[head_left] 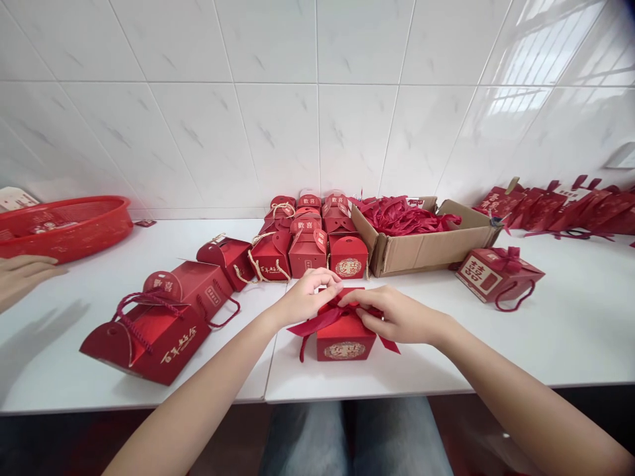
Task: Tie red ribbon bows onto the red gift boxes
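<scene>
A small red gift box [344,340] with a gold emblem stands upright near the table's front edge. Across its top lies a dark red ribbon [317,324], one end spread to the left and another hanging past the right side. My left hand [311,295] is at the back left of the lid, fingers bent and pressed together; what lies under its fingertips is partly hidden. From the right, my right hand [381,314] reaches over the lid with curled fingers, pinching the ribbon at its middle.
Behind stand several red boxes [307,254] and a carton [421,254] of red ribbons [401,215]. More boxes [149,340] lie left; a ribboned box [499,277] is right. Another person's hand [24,274] rests by a red basket [99,231]. Red bags [560,208] line the wall.
</scene>
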Demonstrator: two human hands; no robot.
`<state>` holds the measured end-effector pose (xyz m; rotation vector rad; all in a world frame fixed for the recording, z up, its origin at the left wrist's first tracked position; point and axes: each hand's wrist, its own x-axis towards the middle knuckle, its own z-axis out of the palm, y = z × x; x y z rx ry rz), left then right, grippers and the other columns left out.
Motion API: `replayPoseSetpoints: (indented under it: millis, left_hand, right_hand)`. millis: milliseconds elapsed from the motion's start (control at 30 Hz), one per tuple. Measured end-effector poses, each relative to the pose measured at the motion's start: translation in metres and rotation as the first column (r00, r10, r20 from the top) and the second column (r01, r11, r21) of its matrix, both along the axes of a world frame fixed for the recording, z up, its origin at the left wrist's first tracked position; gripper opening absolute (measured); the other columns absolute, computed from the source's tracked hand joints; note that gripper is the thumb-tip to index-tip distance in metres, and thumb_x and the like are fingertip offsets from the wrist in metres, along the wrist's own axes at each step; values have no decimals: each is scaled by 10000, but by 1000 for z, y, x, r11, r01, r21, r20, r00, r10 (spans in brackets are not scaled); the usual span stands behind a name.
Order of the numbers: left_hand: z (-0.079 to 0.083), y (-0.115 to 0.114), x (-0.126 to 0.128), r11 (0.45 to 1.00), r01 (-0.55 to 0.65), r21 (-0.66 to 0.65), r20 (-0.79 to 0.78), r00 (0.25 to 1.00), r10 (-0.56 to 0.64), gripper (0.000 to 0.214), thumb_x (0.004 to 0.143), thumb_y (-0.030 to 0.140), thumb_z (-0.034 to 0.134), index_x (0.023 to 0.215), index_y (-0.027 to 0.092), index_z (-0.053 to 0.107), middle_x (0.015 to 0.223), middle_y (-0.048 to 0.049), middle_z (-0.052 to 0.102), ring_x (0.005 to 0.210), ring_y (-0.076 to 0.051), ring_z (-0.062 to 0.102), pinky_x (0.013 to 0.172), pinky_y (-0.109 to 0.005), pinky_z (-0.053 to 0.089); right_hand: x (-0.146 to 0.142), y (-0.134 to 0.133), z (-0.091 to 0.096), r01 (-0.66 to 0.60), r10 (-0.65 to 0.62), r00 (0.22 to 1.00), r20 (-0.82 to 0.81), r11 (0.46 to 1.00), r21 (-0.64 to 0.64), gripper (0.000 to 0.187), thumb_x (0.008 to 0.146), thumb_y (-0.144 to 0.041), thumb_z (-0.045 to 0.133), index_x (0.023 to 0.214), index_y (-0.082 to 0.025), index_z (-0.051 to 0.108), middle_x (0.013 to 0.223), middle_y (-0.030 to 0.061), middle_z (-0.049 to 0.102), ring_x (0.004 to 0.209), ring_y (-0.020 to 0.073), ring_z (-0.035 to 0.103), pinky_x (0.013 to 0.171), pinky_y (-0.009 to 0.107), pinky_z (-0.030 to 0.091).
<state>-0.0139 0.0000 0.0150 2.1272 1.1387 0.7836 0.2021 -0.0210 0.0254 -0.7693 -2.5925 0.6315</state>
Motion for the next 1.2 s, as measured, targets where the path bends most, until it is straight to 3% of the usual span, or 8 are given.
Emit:
replayPoseSetpoints:
  millis: [267,500,600,700,800,933,1100,1200]
  left_hand:
    - [-6,0,5,998,-40,57,-24,999,42,262,855,351,555,651,188,537,1074,-66,635,1083,-231,531,1000,-452,397]
    - [-2,-3,9,979,-145,147,-136,977,165,251,855,335,568,661,180,529,1113,-54,603,1108,-260,492,1013,-538,306]
    - [-4,-4,10,976,-157,151,-130,976,177,247,858,333,565,668,180,527,1091,-52,608,1083,-252,507,991,-510,339]
    - [-7,-6,9,990,-103,99,-14,994,105,255,883,323,522,670,183,513,1009,-53,625,1007,-211,558,944,-405,413]
    - [-10,-9,7,998,-58,13,104,993,56,253,890,336,509,689,183,512,960,-51,624,926,-181,590,878,-339,450]
    - [-10,-14,6,999,-29,-16,177,984,31,196,820,333,618,740,179,526,1015,-51,628,923,-180,587,848,-322,449]
    - [-9,-18,8,993,-36,-110,184,981,56,166,784,305,661,856,161,621,931,-57,647,866,-184,590,824,-325,453]
    - [-8,-18,10,994,-28,-104,186,981,47,150,777,301,665,821,160,639,912,-58,645,856,-190,589,831,-336,452]
  right_hand:
    - [1,0,6,-127,115,985,129,988,91,347,859,-77,414,1140,-154,603,867,86,689,669,162,586,623,262,427]
    - [-2,-2,5,-166,145,978,149,976,139,329,878,-86,409,1124,-150,618,876,107,694,696,175,608,633,269,443]
    - [-2,-3,2,-163,140,977,159,977,141,347,879,-83,405,1149,-143,614,876,110,699,697,184,616,625,278,448]
    - [0,-6,2,-100,90,993,78,986,130,362,884,-90,425,1191,-175,596,983,101,705,789,186,642,675,277,465]
    - [5,-8,3,60,-56,997,-55,995,81,307,896,-152,491,1182,-200,592,1065,78,691,860,167,636,729,261,471]
    - [11,-7,4,227,-227,962,-152,974,-17,213,893,-293,569,1076,-203,631,933,33,696,753,129,594,663,230,439]
    - [12,-4,4,256,-266,959,-100,961,-103,218,918,-353,522,959,-206,678,790,2,690,650,106,559,588,218,393]
    - [11,-3,2,299,-315,937,-154,947,-116,167,889,-314,564,897,-200,687,786,-3,694,653,103,558,578,209,394]
